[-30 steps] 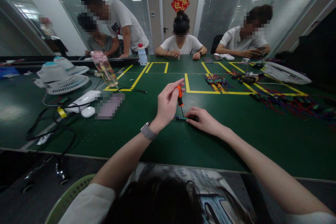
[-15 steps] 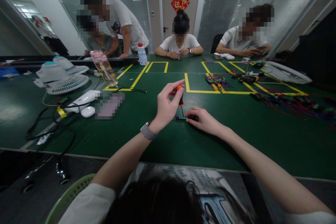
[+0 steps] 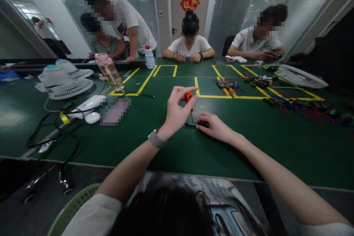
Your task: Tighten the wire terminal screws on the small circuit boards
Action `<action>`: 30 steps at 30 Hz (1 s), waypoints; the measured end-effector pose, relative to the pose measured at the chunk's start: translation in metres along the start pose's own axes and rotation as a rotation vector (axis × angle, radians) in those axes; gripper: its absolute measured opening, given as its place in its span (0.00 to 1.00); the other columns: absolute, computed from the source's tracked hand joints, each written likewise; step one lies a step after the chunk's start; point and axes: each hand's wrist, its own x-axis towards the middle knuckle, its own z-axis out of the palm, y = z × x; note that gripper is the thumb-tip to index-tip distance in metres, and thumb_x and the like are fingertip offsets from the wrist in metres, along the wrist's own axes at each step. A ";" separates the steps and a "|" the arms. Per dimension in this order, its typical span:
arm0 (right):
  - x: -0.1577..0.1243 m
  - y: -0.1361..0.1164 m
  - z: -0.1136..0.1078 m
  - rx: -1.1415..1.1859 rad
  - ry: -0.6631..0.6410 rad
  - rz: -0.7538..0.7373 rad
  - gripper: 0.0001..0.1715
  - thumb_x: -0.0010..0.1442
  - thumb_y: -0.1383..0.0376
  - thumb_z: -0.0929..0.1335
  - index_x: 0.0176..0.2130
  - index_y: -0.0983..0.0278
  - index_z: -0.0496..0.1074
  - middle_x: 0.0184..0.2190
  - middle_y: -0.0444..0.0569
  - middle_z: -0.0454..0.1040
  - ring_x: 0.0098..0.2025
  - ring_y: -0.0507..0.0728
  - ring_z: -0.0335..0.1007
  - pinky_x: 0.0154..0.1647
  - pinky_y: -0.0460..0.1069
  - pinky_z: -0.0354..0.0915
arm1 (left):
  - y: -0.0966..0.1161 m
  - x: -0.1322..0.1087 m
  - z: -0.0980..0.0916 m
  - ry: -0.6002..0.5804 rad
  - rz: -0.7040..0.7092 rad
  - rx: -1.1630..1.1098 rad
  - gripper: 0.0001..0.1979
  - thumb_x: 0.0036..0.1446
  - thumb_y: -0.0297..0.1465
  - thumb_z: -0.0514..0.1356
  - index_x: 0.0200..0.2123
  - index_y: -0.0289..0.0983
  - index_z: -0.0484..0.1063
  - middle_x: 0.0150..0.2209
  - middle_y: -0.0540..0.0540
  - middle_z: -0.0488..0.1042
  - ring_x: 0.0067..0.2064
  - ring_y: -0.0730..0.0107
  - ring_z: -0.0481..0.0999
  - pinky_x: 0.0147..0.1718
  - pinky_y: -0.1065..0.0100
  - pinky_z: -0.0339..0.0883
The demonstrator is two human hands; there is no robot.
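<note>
My left hand (image 3: 177, 110) is closed around the orange and black handle of a screwdriver (image 3: 189, 97), thumb and index finger beside the handle. The screwdriver stands nearly upright, and its thin shaft reaches down to a small green circuit board (image 3: 191, 124) on the table. My right hand (image 3: 211, 126) rests on the table and pinches the right end of that board, with something black partly hidden under its fingers. The tip's exact contact point is too small to make out.
Bundles of wired boards (image 3: 231, 86) lie beyond and to the right on the green table (image 3: 171, 158). At left are white fans (image 3: 70, 86), a pink bottle (image 3: 109, 72), cables and a white mouse (image 3: 92, 118). Several people are across the table.
My left thumb and fingers have shifted around the screwdriver handle, with the thumb farther right. My right hand has stayed on the board. Across the table, a person's hands have moved apart.
</note>
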 end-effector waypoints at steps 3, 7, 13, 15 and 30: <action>0.000 -0.001 0.000 -0.001 -0.001 0.003 0.07 0.58 0.71 0.69 0.38 0.67 0.76 0.35 0.51 0.73 0.37 0.56 0.71 0.39 0.49 0.67 | -0.001 0.001 -0.001 -0.017 -0.010 -0.032 0.13 0.64 0.32 0.55 0.48 0.41 0.75 0.43 0.45 0.69 0.43 0.71 0.73 0.42 0.70 0.70; 0.000 0.000 -0.001 0.011 -0.005 0.000 0.07 0.58 0.71 0.69 0.38 0.66 0.76 0.35 0.50 0.73 0.37 0.56 0.71 0.39 0.49 0.67 | -0.001 0.000 0.000 -0.070 -0.073 -0.190 0.16 0.66 0.30 0.51 0.54 0.39 0.69 0.50 0.43 0.71 0.44 0.71 0.76 0.41 0.70 0.72; 0.000 -0.001 -0.001 0.020 -0.006 0.005 0.08 0.57 0.72 0.69 0.38 0.66 0.76 0.35 0.50 0.73 0.37 0.56 0.71 0.40 0.50 0.67 | 0.001 -0.001 0.000 -0.009 -0.017 -0.019 0.11 0.61 0.31 0.59 0.47 0.41 0.75 0.40 0.47 0.71 0.40 0.72 0.73 0.39 0.72 0.69; 0.000 -0.002 -0.002 0.015 -0.005 0.007 0.08 0.56 0.72 0.68 0.38 0.66 0.76 0.35 0.51 0.73 0.37 0.56 0.71 0.40 0.50 0.68 | 0.002 -0.001 -0.001 -0.005 0.002 0.027 0.11 0.63 0.32 0.57 0.46 0.41 0.75 0.40 0.46 0.70 0.41 0.72 0.72 0.41 0.70 0.69; -0.001 -0.001 -0.001 0.023 0.000 -0.015 0.09 0.56 0.72 0.68 0.38 0.66 0.76 0.35 0.51 0.73 0.37 0.56 0.71 0.40 0.50 0.68 | 0.002 -0.001 -0.001 -0.007 0.006 0.041 0.10 0.62 0.31 0.58 0.45 0.40 0.75 0.41 0.46 0.68 0.43 0.71 0.72 0.41 0.71 0.70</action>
